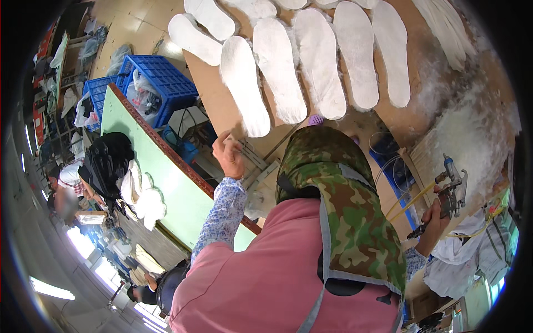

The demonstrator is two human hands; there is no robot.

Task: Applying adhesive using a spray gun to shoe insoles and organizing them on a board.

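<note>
White fluffy foot-shaped insoles (280, 72) lie in rows on a brown board (208, 91). My left hand (229, 157), in a floral sleeve, is at the board's near left corner, just below the heel end of the nearest insole (244, 86). Its fingers are curled in, and whatever they may grip is hidden. Over at the right, my right hand (435, 220) is wrapped round the grip of a metal spray gun (456, 188). The gun has a blue part at its top, and yellow hoses (413, 200) run near it. A camouflage cloth and pink top fill the lower middle.
White fluff (466, 144) coats the surface at the right. Blue crates (161, 83) with plastic bags stand at the left, behind a pale green table (150, 166) bearing a black bag (108, 164). Other people (69, 186) sit farther left. White cloth (461, 255) hangs at lower right.
</note>
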